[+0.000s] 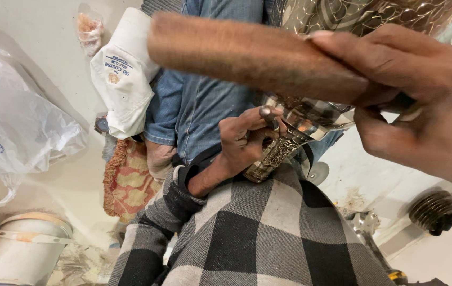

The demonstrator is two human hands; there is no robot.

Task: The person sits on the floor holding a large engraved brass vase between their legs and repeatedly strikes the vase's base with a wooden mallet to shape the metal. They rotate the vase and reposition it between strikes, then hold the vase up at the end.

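Two hands share the work here. Our left hand is clenched round the embossed stem of the ornate metal vessel, which rests tilted against our lap in the checked sleeve. Our right hand grasps a wooden handle, held just above the vessel. We judge the vessel stiff, fairly heavy, and slick on its polished rim; the textured stem offers the surer hold. Well to the left of the vessel lies a white plastic bag.
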